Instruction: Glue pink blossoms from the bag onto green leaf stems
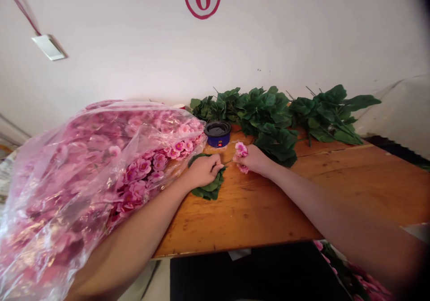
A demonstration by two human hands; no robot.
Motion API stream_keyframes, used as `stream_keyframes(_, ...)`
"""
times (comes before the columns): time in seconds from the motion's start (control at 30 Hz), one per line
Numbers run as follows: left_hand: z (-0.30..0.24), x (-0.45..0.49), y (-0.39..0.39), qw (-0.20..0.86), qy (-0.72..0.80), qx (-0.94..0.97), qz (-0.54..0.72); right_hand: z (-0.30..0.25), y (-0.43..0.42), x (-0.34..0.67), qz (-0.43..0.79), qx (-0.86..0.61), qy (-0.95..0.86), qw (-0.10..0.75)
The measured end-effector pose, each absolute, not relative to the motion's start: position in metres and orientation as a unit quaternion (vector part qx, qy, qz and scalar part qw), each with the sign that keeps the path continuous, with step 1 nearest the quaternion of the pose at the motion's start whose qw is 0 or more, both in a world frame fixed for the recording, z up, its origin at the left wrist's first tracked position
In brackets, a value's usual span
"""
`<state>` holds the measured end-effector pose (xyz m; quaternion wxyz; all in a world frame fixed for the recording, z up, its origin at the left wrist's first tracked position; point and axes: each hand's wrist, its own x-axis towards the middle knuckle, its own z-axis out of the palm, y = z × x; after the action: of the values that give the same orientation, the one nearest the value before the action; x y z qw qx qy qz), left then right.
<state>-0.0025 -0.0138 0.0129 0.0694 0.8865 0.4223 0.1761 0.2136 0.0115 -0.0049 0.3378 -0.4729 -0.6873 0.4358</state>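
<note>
My left hand (205, 171) is closed round a bunch of green artificial leaves (210, 190), low over the wooden table. A thin stem points from it toward the other hand. In my right hand (253, 159), the fingers are wrapped round pink artificial flowers (241, 149), whose petals show above and below the grip. Just behind both hands stands a small blue pot (217, 135) with a dark inside and a lit red switch. The two hands are a short gap apart.
A large clear plastic bag (101, 157) full of pink flowers covers the table's left side. Several green leaf bunches (265, 108) lie along the back by the wall. The wooden table (255, 211) ends at a near edge. More pink flowers (366, 283) are below, at right.
</note>
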Motion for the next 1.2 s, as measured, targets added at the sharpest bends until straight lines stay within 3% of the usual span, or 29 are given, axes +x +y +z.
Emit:
stream_keyframes(0.33, 0.018, -0.003, -0.016, 0.092, 0.419, 0.885, 0.18, -0.004, 0.008, 0.209, 0.419, -0.5, -0.695, 0.302)
stream_keyframes(0.7, 0.022, -0.006, -0.017, 0.194, 0.434, 0.849, 0.228, 0.015, 0.005, 0.216, 0.545, -0.455, -0.62, 0.335)
stream_keyframes(1.2, 0.027, -0.005, -0.018, 0.157, 0.443, 0.855, 0.218, 0.035, -0.007, 0.221, 0.547, -0.442, -0.632, 0.326)
